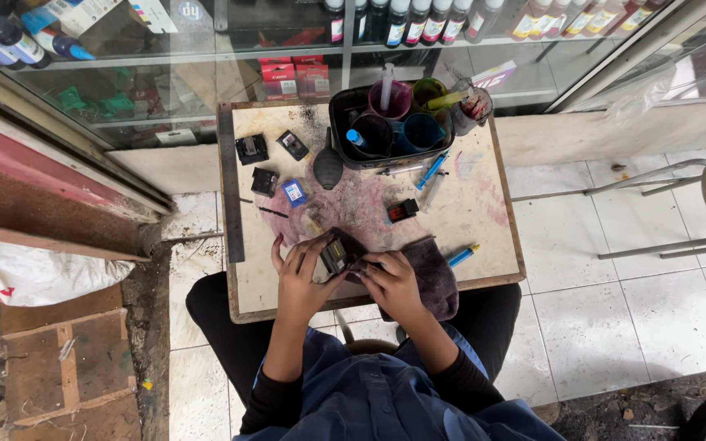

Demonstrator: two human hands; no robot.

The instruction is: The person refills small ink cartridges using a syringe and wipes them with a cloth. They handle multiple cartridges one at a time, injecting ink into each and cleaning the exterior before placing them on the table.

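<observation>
Head view looks straight down on a small stained tabletop (484, 245) standing on a white tiled floor (614, 327) in front of a glass display case (165, 82). At the far left of the tabletop a long dark ruler (230, 208) lies along the edge. Beside it, four ink cartridges lie apart from each other: two black ones (252, 149) (292, 144) at the back, one black (264, 180) and one with a blue label (293, 193) nearer. The left hand (302, 282) curls around a dark cartridge (334, 256) and holds it just above the near edge of the tabletop. The right hand (394, 282) touches the same cartridge from the other side, fingers bent on it, and rests on a dark purple cloth (435, 273). Behind the hands lies a small black cartridge with a red part (403, 210). A black tray (390, 131) with coloured cups stands at the back. Further right, a blue syringe (431, 171) and a blue pen (463, 256) lie on the tabletop.
</observation>
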